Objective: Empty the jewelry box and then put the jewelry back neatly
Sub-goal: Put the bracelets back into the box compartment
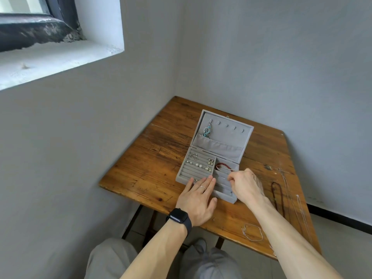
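With the left hand (198,195) lying flat and bracing the near edge of the grey jewelry box (209,170) mid-table, the right hand (244,185) is pinching a thin chain (221,176) in the right compartment, best lifted slowly to avoid snagging the red bracelet (223,165).

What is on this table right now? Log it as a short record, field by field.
box: grey jewelry box, lid open, upright
lid: turquoise piece hanging from a hook
ring rows: earrings in the slots
right compartment: red bead bracelet
left hand: flat on the box's near edge
right hand: fingers pinched over the right compartment; what they hold cannot be told
table: dark bead necklace, thin chains lying right of the box
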Demonstrator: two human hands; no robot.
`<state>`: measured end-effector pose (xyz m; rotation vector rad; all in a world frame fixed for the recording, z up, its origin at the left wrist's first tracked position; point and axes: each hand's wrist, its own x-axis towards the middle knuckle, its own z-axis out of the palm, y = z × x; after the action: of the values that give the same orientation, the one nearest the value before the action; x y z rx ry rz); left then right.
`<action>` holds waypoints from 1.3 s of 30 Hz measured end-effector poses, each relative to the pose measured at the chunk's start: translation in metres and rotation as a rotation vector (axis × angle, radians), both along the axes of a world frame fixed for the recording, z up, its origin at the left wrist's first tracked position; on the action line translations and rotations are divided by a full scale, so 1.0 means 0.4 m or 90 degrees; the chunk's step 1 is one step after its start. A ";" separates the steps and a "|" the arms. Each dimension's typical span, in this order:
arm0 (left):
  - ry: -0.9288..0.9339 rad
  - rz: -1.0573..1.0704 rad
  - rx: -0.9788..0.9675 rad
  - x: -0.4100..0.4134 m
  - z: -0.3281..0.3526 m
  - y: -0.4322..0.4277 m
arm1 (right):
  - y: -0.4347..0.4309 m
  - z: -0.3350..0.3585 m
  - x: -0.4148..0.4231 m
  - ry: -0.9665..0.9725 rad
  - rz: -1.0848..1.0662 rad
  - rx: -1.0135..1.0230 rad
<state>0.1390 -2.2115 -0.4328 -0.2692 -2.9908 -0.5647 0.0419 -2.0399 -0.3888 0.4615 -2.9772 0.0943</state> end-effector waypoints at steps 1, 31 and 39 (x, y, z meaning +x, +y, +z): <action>0.001 0.000 0.000 0.001 0.000 0.000 | 0.001 -0.003 -0.005 -0.007 0.018 0.024; 0.064 -0.039 -0.059 0.068 -0.027 -0.047 | 0.229 -0.066 0.433 0.170 -0.189 -0.407; 0.028 0.091 -0.027 0.149 -0.072 -0.068 | 0.297 -0.137 0.532 0.034 -0.239 -0.240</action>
<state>0.1985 -2.2389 -0.4615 -0.0684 -2.9510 -0.4741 0.2547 -1.9209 -0.4435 -0.1363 -2.8361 0.5771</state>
